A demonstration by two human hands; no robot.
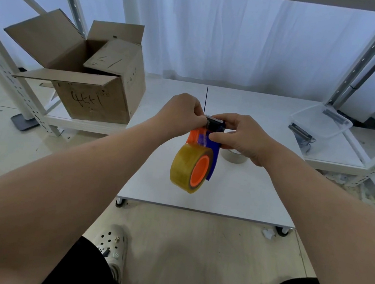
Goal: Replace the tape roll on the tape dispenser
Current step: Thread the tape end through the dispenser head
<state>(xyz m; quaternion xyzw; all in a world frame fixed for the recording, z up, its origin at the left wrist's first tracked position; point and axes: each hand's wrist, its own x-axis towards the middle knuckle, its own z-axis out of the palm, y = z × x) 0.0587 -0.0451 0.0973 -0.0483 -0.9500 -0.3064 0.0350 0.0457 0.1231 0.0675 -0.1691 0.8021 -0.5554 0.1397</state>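
Both hands meet above the middle of the low white table, holding the tape dispenser in the air between them. The left hand is curled nearly into a fist, its fingertips pinched at the dispenser's front end, just beside the black serrated cutter; whether it pinches the frame or a strip of tape there cannot be told. The right hand is half closed around the dispenser's blue side plate, thumb pressed against the near face and fingers wrapped over the far side by the cutter. The dispenser has an orange and blue body, tilted so that the tape roll hangs at its lower end toward the table's near edge. The roll is yellowish and translucent, seated on an orange hub.

Behind the right wrist, a greyish-white roll lies on the table toward its right edge. An open cardboard box stands on a shelf off the table's far left corner, with dark handwriting on its front that is not clearly legible. A clear plastic tub sits beyond the far right corner.
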